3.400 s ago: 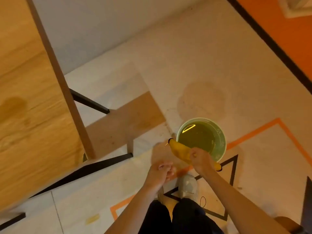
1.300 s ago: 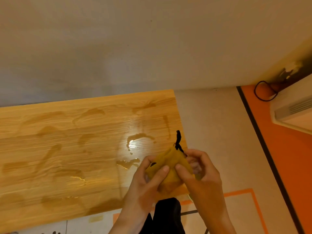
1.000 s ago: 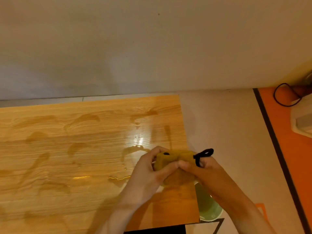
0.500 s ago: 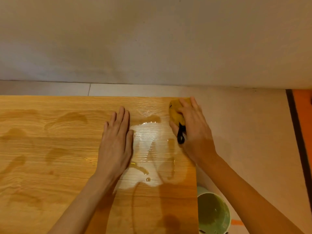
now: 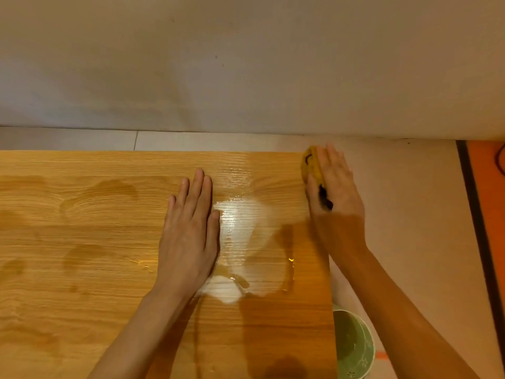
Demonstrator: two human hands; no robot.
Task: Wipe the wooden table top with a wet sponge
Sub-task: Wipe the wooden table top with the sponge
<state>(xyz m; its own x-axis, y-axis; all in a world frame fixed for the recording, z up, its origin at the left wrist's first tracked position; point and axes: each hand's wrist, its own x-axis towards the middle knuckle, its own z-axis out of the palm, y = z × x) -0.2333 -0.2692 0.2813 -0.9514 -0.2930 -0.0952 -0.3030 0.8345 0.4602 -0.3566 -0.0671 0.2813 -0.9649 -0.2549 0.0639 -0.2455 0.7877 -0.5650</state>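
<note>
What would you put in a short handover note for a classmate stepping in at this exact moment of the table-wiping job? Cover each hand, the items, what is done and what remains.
Left hand: flat, palm down on the wooden table top, holding nothing.
Right hand: pressing the yellow sponge onto the table's far right corner.
Green water bucket: on the floor by the table's near right edge.
Done: the patch between the hands is glossy wet; darker damp streaks mark the left part.
Left: wiping the rest of the top, judging by the dry-looking areas near the front.
</note>
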